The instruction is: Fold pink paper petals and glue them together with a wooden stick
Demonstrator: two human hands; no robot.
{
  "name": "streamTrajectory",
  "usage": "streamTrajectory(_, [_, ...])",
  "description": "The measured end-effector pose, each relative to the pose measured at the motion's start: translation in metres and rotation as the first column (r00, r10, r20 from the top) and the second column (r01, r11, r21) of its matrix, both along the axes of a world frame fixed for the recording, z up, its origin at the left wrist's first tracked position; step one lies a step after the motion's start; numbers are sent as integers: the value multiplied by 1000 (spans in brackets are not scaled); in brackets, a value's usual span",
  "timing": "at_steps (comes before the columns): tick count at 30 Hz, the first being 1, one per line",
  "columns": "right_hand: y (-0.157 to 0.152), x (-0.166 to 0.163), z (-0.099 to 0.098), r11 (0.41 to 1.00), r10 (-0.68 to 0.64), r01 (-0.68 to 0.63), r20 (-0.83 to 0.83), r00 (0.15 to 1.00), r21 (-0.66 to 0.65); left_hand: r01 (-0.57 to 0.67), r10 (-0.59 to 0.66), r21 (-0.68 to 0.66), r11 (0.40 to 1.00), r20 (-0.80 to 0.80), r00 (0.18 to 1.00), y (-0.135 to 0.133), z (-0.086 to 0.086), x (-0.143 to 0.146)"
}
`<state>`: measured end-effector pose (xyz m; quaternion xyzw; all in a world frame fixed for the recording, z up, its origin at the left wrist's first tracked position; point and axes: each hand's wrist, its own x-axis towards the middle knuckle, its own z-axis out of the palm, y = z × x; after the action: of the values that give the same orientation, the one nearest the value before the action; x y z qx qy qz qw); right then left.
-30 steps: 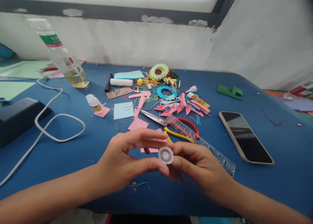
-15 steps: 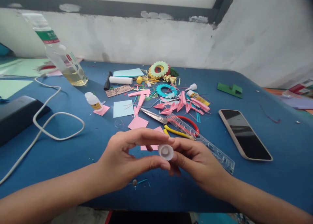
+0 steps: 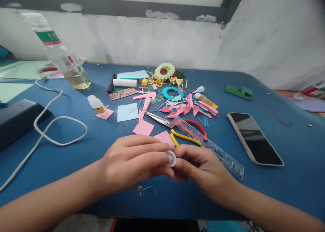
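Right hand (image 3: 205, 164): thumb and forefinger pinching the right rim of a small, round, white, cup-shaped piece (image 3: 172, 158); remaining fingers curled below.

Left hand (image 3: 132, 157): fingers extended and lying together, back of the hand uppermost, fingertips against the left side and face of the white piece. Whether it grips or merely presses: cannot tell.

White piece: between the two hands, over the near part of a matt blue tabletop (image 3: 76, 172), open face towards the wearer.

Handling, as judged: the thin rim looks easily dented. Best served by a light, steady right pinch, the left fingertips bearing evenly instead of on one edge, and the face turned to view for checking.

Just beyond the hands: flat pink paper square (image 3: 143, 128); metal scissors with red and yellow handles (image 3: 166, 123); clear plastic stencil ruler (image 3: 225, 157), lying across the red handle.

Farther out: white squeeze bottle with yellow label (image 3: 96, 105); dark-screened phone in a pale case (image 3: 256, 139).

Obscured or doubtful: left thumb, not distinguishable; hollow of the white piece, partly covered by fingers; its material, uncertain. Brown card with handwriting (image 3: 123, 94), too small to read. Black casing (image 3: 20, 122), cut off at the left border. Red-and-white package (image 3: 313, 90), blurred, cut off at the right.
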<state>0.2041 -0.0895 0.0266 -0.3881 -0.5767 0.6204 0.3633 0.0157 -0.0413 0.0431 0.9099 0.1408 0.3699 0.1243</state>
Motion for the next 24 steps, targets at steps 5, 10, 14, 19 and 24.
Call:
streamTrajectory(5, [2, 0, -3, 1000, 4, -4, 17, 1000, 21, 56, -55, 42, 998, -43, 998, 4, -6, -3])
streamTrajectory(10, [5, -1, -5, 1000, 31, -31, -37, 999, -3, 84, -84, -16, 996, -23, 996, 7, -14, -6])
streamTrajectory(14, [4, -2, -4, 998, 53, -55, -68, 996, -32, 98, -98, 9, 995, -23, 995, 7, -13, -6])
streamTrajectory(19, [4, -1, -4, 995, 95, -95, 18, 995, -1, 81, -78, 89, 993, -37, 996, 7, -10, -5])
streamTrajectory(24, [9, 5, -8, 964, -16, -78, 348, 937, 253, -112, 106, -44, 993, -118, 987, 13, -19, -5])
